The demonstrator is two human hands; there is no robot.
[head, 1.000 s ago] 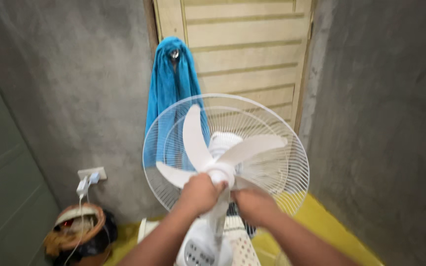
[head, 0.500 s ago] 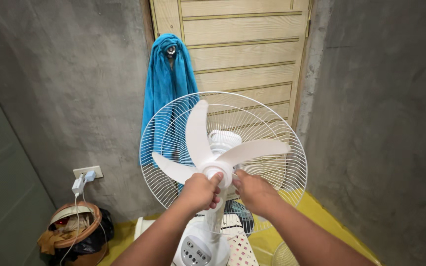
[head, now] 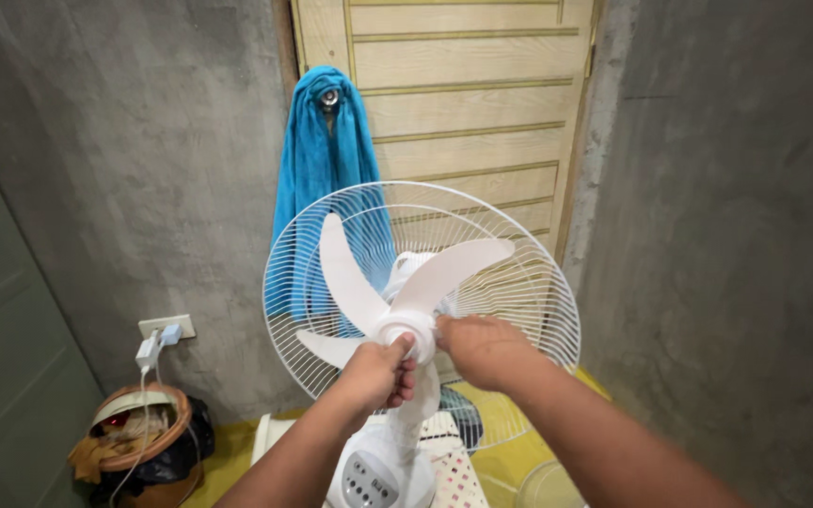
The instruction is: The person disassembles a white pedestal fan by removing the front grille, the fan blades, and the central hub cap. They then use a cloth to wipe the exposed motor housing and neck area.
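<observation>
**Both hands at the hub of a bare-bladed stand fan**

Beyond both hands stands the wire rear guard (head: 529, 282), round and upright, with a slatted door (head: 482, 113) and a hanging blue towel (head: 317, 179) farther back. In front of the guard sits the white blade set (head: 350, 277), its front uncovered. The fan's axis points straight back at the person, so the hub (head: 405, 331) lies directly ahead of the knuckles, between the two hands. The left hand (head: 374, 372) is curled, thumb and fingers pinching the hub's lower left edge. The right hand (head: 482, 350) is half closed, its fingertips touching the hub's right side. Both are equally near.
</observation>
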